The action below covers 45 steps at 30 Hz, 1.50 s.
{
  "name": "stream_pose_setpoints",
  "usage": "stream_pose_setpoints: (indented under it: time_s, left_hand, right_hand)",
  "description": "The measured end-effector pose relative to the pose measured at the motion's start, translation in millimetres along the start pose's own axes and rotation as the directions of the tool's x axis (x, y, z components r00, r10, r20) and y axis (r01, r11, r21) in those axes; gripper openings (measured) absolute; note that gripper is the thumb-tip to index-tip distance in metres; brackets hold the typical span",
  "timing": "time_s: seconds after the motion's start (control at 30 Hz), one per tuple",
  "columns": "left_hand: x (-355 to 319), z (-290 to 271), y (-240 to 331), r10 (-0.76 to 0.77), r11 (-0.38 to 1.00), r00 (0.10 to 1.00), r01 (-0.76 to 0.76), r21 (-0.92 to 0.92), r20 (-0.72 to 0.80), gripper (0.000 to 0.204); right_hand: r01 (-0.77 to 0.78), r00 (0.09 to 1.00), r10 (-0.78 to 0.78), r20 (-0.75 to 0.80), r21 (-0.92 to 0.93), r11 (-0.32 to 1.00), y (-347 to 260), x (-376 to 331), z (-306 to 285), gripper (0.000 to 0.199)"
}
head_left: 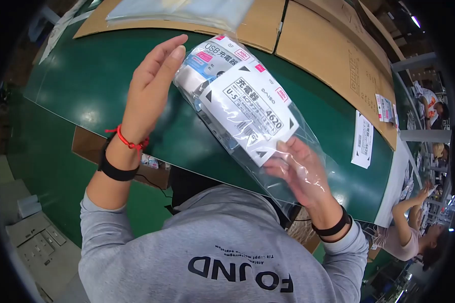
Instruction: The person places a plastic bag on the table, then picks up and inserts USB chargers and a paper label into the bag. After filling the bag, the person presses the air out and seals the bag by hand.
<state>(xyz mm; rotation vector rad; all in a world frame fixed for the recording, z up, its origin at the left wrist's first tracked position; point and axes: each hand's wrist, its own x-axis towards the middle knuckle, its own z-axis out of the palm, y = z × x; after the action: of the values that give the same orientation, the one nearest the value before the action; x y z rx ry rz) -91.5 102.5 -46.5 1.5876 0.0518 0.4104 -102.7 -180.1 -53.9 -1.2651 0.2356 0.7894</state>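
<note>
A clear plastic bag point(312, 135) is held up over the green table, with several packaged chargers point(199, 63) inside it. On top of them lies a white printed label card point(240, 108). My right hand point(301, 169) reaches into the mouth of the bag and pinches the card's near corner between thumb and fingers. Beside the bag's far left end is my left hand point(154, 76), its fingers stretched out and its thumb close to the packs; whether it touches the plastic I cannot tell.
Brown cardboard point(333, 65) covers the table's far side, with a stack of clear bags point(179, 11) on it. More white label cards point(362, 139) and a packaged charger point(385, 108) lie to the right. An open carton point(88, 146) stands below the table's front edge. Other people sit at right.
</note>
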Motion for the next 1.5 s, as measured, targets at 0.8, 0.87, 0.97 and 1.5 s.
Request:
stream_pose_setpoints:
  time_s: [0.8,0.87,0.97,1.5]
  left_hand:
    - [39.6,11.6,-25.9,-0.161,0.984,0.975,0.147,0.103,0.153,0.058]
    - [39.9,12.4,-25.5,-0.142,0.988,0.971,0.128,0.085,0.194,0.057]
    - [39.6,11.5,-25.0,-0.119,0.989,0.972,0.098,0.11,0.202,0.056]
    - [-2.9,38.7,0.7,0.122,0.506,0.623,-0.708,0.492,0.773,0.053]
  right_hand:
    - [0.25,0.964,-0.262,-0.038,-0.19,0.949,-14.3,34.2,16.4,0.016]
    - [0.229,0.967,-0.248,-0.062,-0.221,0.948,-14.3,35.7,16.3,0.017]
    - [0.227,0.972,-0.235,-0.02,-0.188,0.956,-15.1,45.4,19.7,0.02]
    - [0.291,0.938,-0.347,-0.021,-0.498,0.817,9.6,8.9,-36.5,0.018]
